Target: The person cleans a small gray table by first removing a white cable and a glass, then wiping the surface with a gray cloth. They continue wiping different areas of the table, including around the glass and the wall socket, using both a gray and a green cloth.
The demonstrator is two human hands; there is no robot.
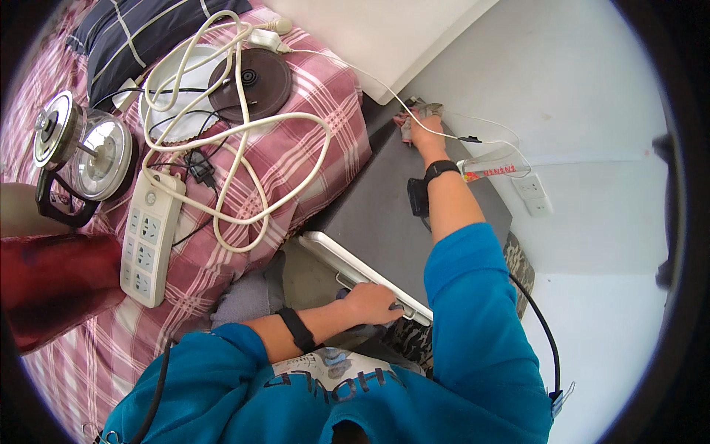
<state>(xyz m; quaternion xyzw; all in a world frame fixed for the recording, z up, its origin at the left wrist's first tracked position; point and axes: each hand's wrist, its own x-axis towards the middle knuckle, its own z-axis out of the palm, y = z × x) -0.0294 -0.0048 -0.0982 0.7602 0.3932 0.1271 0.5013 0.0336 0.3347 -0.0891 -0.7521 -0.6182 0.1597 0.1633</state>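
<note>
My right hand (427, 136) is at the far end of a dark grey cabinet top (383, 216), pressing a crumpled grey-and-pink cloth (409, 119) against it. A thin white cable (383, 83) passes over that hand. Beside the right wrist lies a clear bottle or cup (491, 168) with red printing. My left hand (371, 304) is curled at the white front edge (355, 261) of the cabinet, over a thin handle (409, 316). Dark bits show on both sides of this hand; what its fingers hold is hidden.
On the pink plaid bedspread (333, 122) lie a white power strip (145, 244) with a looped cord, a dark round kettle base (252, 83), a glass kettle (102, 161) and a red container (61, 283). A wall socket (532, 194) is at the right.
</note>
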